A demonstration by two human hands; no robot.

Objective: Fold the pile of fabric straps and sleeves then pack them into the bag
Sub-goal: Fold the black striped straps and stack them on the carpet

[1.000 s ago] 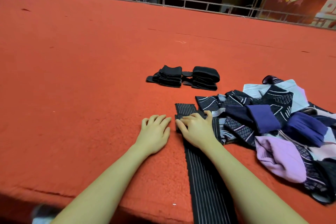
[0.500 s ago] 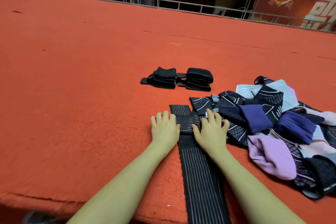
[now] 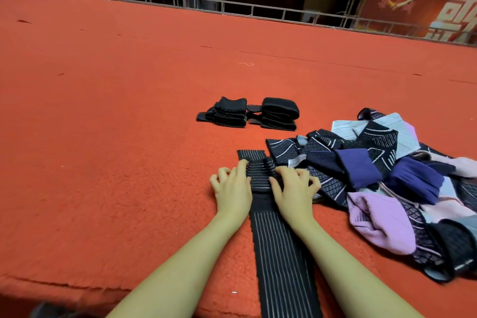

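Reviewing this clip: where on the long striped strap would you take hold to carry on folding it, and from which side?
Grip the striped strap at its folded far end, pinching both long edges as the left hand and right hand do. Come from the near side: it lies flat, running lengthwise toward the person.

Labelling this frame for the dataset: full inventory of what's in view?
strap: 1, black with pale stripes, laid out lengthwise between the forearms, far end folded over
folded straps: 2 bundles, black, side by side on the carpet beyond the hands
pile: 1 heap of unfolded sleeves, black-patterned, purple, pink and pale grey, right of the strap
carpet: 1, orange-red, under everything
railing: 1, grey metal, along the far edge
banner: 1, red, top right
bag: none in view
left hand: fingers curled on the strap's fold, left edge
right hand: fingers curled on the fold, right edge
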